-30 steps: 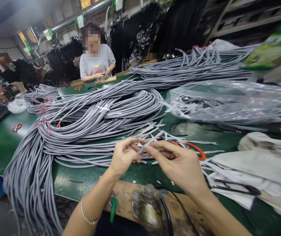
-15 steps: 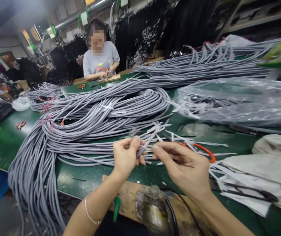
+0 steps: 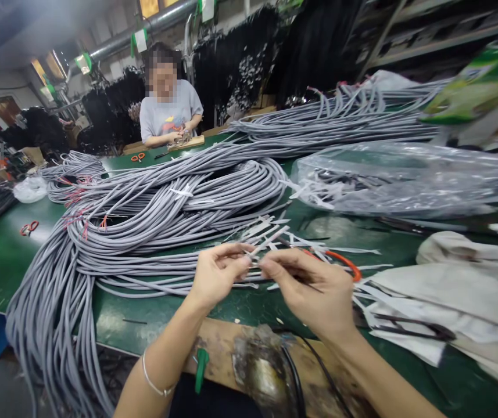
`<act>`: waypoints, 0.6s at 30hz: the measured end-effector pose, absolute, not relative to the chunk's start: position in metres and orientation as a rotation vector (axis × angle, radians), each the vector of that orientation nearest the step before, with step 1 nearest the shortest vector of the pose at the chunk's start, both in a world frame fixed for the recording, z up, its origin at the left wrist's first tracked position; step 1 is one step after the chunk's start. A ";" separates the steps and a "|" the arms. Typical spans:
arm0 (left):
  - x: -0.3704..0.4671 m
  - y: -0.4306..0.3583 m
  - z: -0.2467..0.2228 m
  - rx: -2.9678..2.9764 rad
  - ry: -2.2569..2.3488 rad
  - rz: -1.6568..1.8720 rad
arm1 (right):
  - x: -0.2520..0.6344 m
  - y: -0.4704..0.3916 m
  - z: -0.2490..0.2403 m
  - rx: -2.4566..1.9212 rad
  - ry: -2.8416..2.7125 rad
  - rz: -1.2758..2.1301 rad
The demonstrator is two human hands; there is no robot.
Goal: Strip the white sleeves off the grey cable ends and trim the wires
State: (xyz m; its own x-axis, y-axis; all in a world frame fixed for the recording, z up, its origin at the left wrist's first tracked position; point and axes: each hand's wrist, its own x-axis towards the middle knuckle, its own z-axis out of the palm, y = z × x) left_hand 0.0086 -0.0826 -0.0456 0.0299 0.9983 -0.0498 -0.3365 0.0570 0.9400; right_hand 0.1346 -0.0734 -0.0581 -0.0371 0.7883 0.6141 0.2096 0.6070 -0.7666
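My left hand [image 3: 217, 274] is closed, thumb against fingers, around the end of a grey cable that mostly hides inside its grip. A pale strip [image 3: 270, 241] sticks up past its fingertips toward the upper right. Close beside it, my right hand [image 3: 312, 284] pinches at the same spot. What lies between its fingertips is too small to make out. Behind both hands are loose white strips [image 3: 294, 235] and orange-handled scissors [image 3: 345, 264], partly covered by my right hand. Long grey cables [image 3: 153, 264] run across the table to the left of my hands.
A large grey cable bundle [image 3: 179, 200] spreads over the green table [image 3: 118, 322] and hangs off its front edge. A clear plastic bag [image 3: 405, 180] and a pale cloth [image 3: 458, 284] lie right. Below my hands sits a stained wooden board [image 3: 218, 337]. Across the table a person [image 3: 170, 107] works.
My hands have come closer together, and the grey cable piece seen in my left hand is now mostly covered. The whole view has shifted slightly, moving the scene left.
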 end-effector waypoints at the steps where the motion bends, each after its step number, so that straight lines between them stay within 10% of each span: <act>1: 0.007 -0.082 -0.046 0.899 0.954 1.316 | 0.135 -0.073 -0.057 -0.817 -1.616 0.629; 18: -0.011 -0.079 -0.042 0.771 0.875 1.278 | 0.130 -0.069 -0.057 -0.812 -1.953 0.853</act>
